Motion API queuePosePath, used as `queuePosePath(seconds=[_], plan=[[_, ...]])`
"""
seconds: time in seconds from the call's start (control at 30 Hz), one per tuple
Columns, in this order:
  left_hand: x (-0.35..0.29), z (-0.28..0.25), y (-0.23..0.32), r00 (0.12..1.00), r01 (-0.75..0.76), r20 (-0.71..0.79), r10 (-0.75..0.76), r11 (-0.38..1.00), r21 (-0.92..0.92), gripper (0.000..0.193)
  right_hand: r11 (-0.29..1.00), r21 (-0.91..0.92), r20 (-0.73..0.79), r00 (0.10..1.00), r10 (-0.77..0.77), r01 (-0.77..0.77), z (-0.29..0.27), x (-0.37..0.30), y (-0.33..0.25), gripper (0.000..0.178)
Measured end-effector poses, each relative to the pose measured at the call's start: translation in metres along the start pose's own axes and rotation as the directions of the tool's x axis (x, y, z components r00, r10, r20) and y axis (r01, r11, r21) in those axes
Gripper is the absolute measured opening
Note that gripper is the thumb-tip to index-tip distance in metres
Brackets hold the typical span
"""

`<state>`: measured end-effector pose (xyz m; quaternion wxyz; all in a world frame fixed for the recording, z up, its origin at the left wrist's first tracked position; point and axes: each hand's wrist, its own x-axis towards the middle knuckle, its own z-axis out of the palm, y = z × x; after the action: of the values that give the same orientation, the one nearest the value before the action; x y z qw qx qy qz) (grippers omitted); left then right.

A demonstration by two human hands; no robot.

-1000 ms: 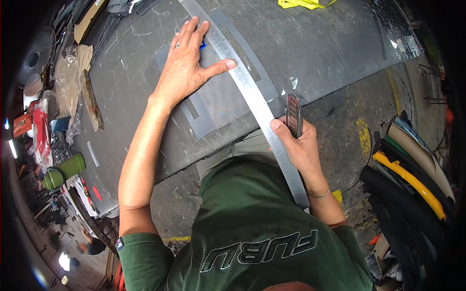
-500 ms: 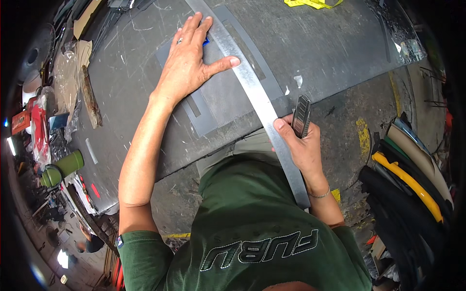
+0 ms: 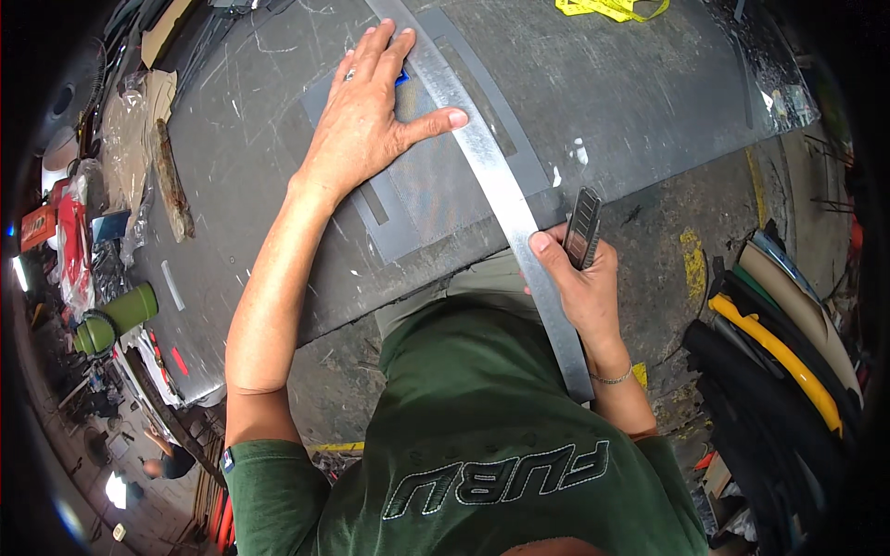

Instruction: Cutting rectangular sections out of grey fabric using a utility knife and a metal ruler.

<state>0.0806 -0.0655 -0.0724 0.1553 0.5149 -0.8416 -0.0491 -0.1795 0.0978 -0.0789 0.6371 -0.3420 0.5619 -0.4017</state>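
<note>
Down by the green shirt, the long metal strip pokes past the near edge of the dark, scratched-up surface, all silvery and kinda bowed by the lens, and the right hand is curled around its right edge, thumb on top, with a dark ridged tool tucked in the same grip. Further up, it runs diagonally over a flat grey panel with slot cutouts, and the left hand lies just left of it, flat and spread wide, thumb tip on the metal. Beyond that there's some bunched-up yellow tape.
</note>
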Motion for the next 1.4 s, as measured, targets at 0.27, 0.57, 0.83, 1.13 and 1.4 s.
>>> queuePosePath(seconds=[0.27, 0.57, 0.83, 1.13, 1.4], plan=[[0.001, -0.001, 0.001, 1.0, -0.004, 0.004, 0.004, 1.0, 0.004, 0.113, 1.0, 0.01, -0.018, 1.0, 0.009, -0.009, 0.0, 0.0, 0.0, 0.026], [0.009, -0.027, 0.025, 0.988, -0.012, 0.152, 0.002, 0.998, 0.067, 0.094, 0.992, -0.105, -0.003, 0.998, -0.066, 0.065, -0.007, 0.005, 0.014, 0.025], [0.003, -0.033, 0.039, 0.98, 0.033, 0.198, -0.03, 0.999, -0.014, 0.092, 0.933, -0.309, -0.019, 0.979, -0.202, 0.187, -0.016, -0.003, -0.003, 0.025], [0.004, -0.028, 0.035, 0.988, 0.012, 0.151, -0.017, 0.999, 0.033, 0.099, 0.943, -0.216, -0.116, 0.952, -0.282, 0.253, -0.047, -0.025, -0.039, 0.068], [0.008, -0.032, 0.041, 0.976, -0.039, 0.216, 0.018, 0.995, 0.092, 0.101, 0.865, -0.357, 0.023, 0.929, -0.369, 0.353, -0.01, 0.0, -0.053, 0.055]])
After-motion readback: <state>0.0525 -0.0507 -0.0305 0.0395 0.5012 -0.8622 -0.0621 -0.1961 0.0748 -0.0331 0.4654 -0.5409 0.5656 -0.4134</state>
